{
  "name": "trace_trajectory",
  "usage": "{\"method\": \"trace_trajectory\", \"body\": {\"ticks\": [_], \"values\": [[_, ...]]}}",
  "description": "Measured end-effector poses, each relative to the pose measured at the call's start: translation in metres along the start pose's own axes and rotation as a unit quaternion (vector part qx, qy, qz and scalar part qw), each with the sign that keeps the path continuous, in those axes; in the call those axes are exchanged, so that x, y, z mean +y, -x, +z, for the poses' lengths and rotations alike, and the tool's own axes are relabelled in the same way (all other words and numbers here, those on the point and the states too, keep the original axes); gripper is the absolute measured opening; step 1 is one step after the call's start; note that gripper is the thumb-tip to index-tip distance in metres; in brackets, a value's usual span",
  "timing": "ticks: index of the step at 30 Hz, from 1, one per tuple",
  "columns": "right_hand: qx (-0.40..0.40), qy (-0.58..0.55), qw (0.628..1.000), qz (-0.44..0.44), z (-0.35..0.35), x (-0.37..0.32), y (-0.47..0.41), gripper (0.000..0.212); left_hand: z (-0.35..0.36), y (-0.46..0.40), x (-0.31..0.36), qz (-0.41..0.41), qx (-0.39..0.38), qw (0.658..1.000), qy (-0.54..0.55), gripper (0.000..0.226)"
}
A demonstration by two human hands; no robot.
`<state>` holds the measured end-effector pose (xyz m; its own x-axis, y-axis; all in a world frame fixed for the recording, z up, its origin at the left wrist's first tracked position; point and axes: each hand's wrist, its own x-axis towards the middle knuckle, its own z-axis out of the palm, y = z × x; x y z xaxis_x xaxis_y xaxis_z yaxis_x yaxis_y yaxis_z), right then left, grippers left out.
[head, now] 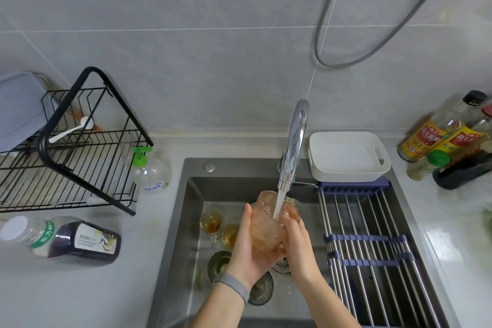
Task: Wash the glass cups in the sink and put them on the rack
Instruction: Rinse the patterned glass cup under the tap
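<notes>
You hold a textured amber glass cup (267,224) over the middle of the sink (186,210), tilted with its mouth toward the faucet (294,146), and a white stream of water (278,205) runs into it. Your left hand (250,253) cups the glass from below and the side, fingers curled round its wall; your right hand (296,242) grips the other side, fingers wrapped onto the rim. A grey band (233,283) circles your left wrist. Below the glass, on the sink floor, two small glasses (211,222) holding brownish liquid stand close together, and two darker glasses (219,263) stand near the drain. A roll-up rack of steel rods (372,247) lies across the right part of the sink, with a white basin (346,156) behind it. On the counter (93,295) to the left stands a black wire dish rack (74,157), with a soap pump bottle (150,170) beside it and a dark drink bottle (66,239) lying on its side. Sauce bottles (439,136) cluster at the far right.
</notes>
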<state>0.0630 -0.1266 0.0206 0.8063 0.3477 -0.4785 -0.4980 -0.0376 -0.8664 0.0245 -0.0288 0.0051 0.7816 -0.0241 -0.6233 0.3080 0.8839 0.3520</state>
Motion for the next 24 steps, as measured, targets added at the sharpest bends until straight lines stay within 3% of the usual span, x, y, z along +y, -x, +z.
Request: {"method": "trace_trajectory", "body": {"ticks": [3,4,6,8,11,12,14,16,17,18,20,22,24], "values": [[0.022,0.128,0.980,-0.150,-0.007,0.001,0.007,0.074,-0.003,0.001,0.004,-0.004,0.029,0.999,0.025,0.068],[0.025,0.186,0.958,-0.215,-0.012,-0.002,0.009,0.067,-0.005,0.000,0.006,-0.011,0.047,0.999,0.026,0.066],[-0.024,0.300,0.906,-0.297,-0.025,-0.006,0.007,0.032,-0.009,-0.005,0.010,-0.021,0.081,0.996,0.007,0.062],[-0.107,0.402,0.866,-0.277,-0.030,-0.013,0.006,0.012,-0.011,-0.010,0.012,-0.021,0.098,0.995,-0.021,0.059],[-0.197,0.510,0.827,-0.135,-0.027,-0.023,-0.003,0.012,-0.009,-0.014,0.011,-0.015,0.106,0.992,-0.072,0.051],[-0.221,0.492,0.837,-0.096,-0.024,-0.027,-0.005,0.008,-0.006,-0.014,0.010,-0.011,0.102,0.991,-0.089,0.049],[-0.238,0.376,0.895,-0.031,-0.014,-0.041,-0.006,0.008,-0.003,-0.014,0.006,-0.010,0.085,0.990,-0.111,0.048],[-0.167,0.187,0.965,0.078,-0.006,-0.052,-0.004,0.008,0.003,-0.012,0.003,0.000,0.083,0.989,-0.124,0.046],[-0.117,0.112,0.979,0.123,-0.005,-0.053,-0.005,0.011,0.005,-0.010,0.004,0.010,0.077,0.988,-0.132,0.044],[-0.090,0.080,0.983,0.137,-0.003,-0.052,-0.005,0.015,0.006,-0.009,0.005,0.016,0.080,0.987,-0.141,0.044],[-0.129,0.183,0.973,0.050,-0.003,-0.045,-0.003,0.022,0.007,-0.008,0.013,0.014,0.103,0.985,-0.140,0.045],[-0.199,0.396,0.890,-0.106,-0.007,-0.038,0.000,0.024,0.006,-0.007,0.020,-0.005,0.121,0.985,-0.121,0.050],[-0.235,0.569,0.764,-0.195,-0.015,-0.039,-0.003,0.030,0.001,-0.008,0.024,-0.027,0.123,0.988,-0.091,0.049]]}}
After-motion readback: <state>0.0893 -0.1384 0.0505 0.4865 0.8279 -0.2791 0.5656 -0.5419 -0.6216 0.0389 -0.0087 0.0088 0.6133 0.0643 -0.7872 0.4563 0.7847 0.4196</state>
